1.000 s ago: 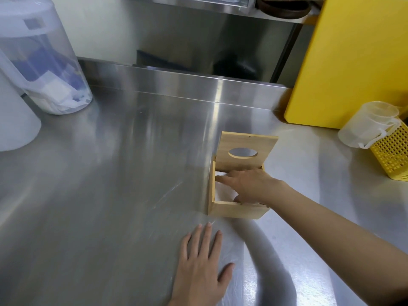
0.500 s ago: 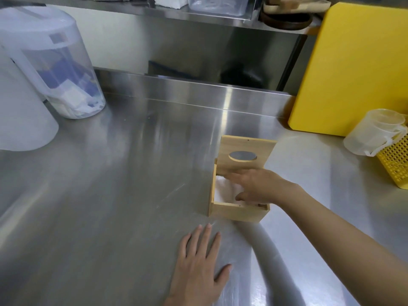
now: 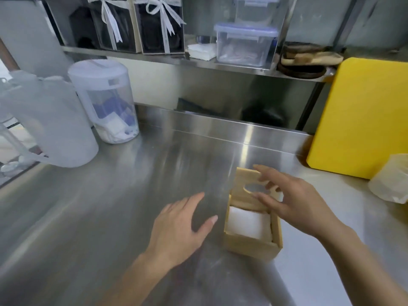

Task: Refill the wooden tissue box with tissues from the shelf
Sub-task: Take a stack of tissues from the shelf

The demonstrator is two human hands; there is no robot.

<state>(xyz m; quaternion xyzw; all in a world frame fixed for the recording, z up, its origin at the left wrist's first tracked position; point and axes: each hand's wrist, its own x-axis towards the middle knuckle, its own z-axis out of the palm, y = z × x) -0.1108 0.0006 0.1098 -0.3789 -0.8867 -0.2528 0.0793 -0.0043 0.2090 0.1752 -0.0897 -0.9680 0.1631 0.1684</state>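
While both hands (image 3: pixel 176 230) (image 3: pixel 293 206) hover spread, empty, wooden tissue box (image 3: pixel 251 244) shows white tissues (image 3: pixel 247 223), lid (image 3: pixel 245 186) upright.

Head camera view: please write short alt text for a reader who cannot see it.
A light wooden tissue box stands on a stainless steel counter, its hinged lid with an oval hole raised and white tissues inside. The right hand is open at the lid; the left hand is open beside the box.
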